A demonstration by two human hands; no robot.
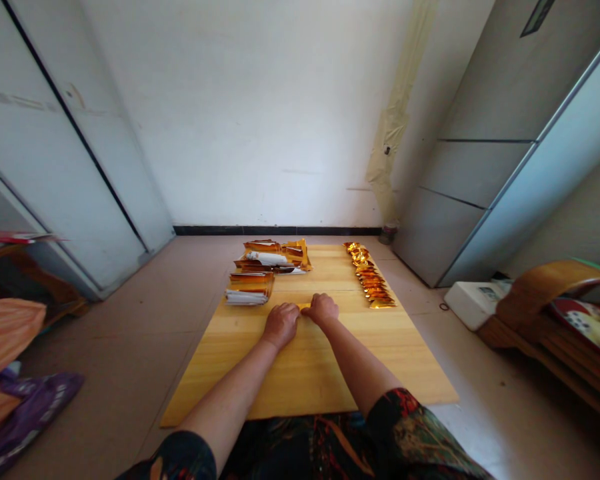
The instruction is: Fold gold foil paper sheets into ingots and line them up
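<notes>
My left hand (281, 323) and my right hand (323, 307) meet near the middle of the wooden board, fingers curled and thumbs close together. Between them shows a thin strip of a gold foil wrapper (305, 307), low against the board; the fingers cover most of it. Beyond my left hand lie a stack of flat gold and white foil wrappers (250, 288) and a looser pile of gold wrappers (275, 256). To the right of my right hand, several folded gold foil pieces (373, 280) overlap in a row running away from me.
The wooden board (300, 373) spreads before my lap. Behind it stands a white wall (270, 133) with a dark skirting. A grey refrigerator (475, 153), a white box (473, 303) and a wooden armchair (540, 320) are at right. Purple and orange bags (35, 407) lie at left.
</notes>
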